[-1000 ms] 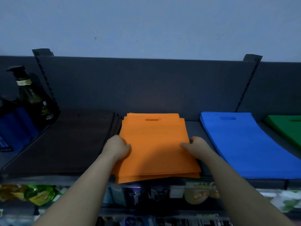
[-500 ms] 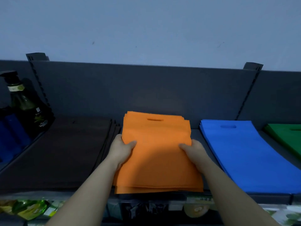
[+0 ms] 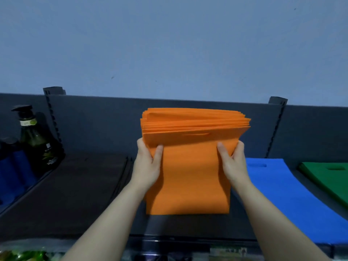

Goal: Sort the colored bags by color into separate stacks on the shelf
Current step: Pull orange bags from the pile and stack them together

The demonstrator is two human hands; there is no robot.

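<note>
Many thin layers: orange bag stack (image 3: 190, 178), upright over shelf (image 3: 188, 227) between dark stack (image 3: 75, 185) and blue stack (image 3: 282, 194). Pinched at both side edges by left grip (image 3: 147, 166) and right grip (image 3: 233, 164). Likely light, limp, slippery; needs clamping near top, fanning otherwise.

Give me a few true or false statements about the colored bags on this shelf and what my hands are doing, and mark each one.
1. The left hand and the right hand both grip the orange bags. True.
2. The orange bags lie flat on the shelf. False: they are held upright, upper edges fanned.
3. The blue bags lie to the right of the orange bags. True.
4. The green bags sit between orange and blue. False: they are at the far right, beyond the blue.
5. A dark bottle stands at the left. True.
</note>
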